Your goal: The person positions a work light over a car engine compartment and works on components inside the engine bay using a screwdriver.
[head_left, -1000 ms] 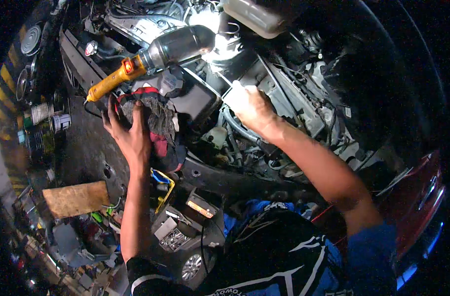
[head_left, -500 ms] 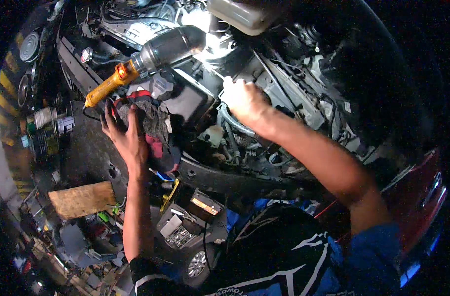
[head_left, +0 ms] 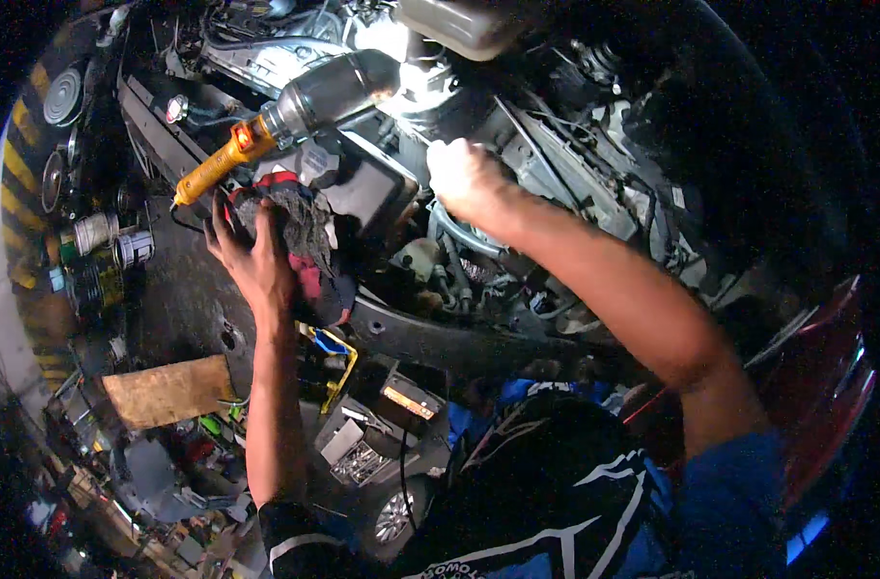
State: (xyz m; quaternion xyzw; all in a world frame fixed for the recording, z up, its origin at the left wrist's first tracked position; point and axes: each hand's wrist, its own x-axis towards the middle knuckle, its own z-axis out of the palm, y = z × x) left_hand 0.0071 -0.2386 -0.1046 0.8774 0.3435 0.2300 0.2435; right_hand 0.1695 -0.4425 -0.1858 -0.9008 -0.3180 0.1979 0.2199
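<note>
My left hand [head_left: 256,261] rests with fingers apart on a heap of grey, red and black rags [head_left: 309,241] at the engine bay's edge. My right hand [head_left: 467,185] is closed in the lit centre of the engine bay, beside a dark rectangular box [head_left: 367,191] and above a ribbed hose [head_left: 474,234]; what it grips is hidden in the glare. A work light with a yellow handle [head_left: 211,169] and metal head [head_left: 329,92] lies diagonally above my left hand, shining on the parts beyond my right hand.
A translucent reservoir [head_left: 459,21] is at the top. Tins [head_left: 131,249], a brown board [head_left: 167,391], a tool tray [head_left: 363,455] and a black box with an orange label [head_left: 406,398] sit below and left of the bay. A red body panel [head_left: 821,405] is at the right.
My right hand has moved somewhat up and left, still closed. My left hand stays on the rags. The whole view has shifted slightly.
</note>
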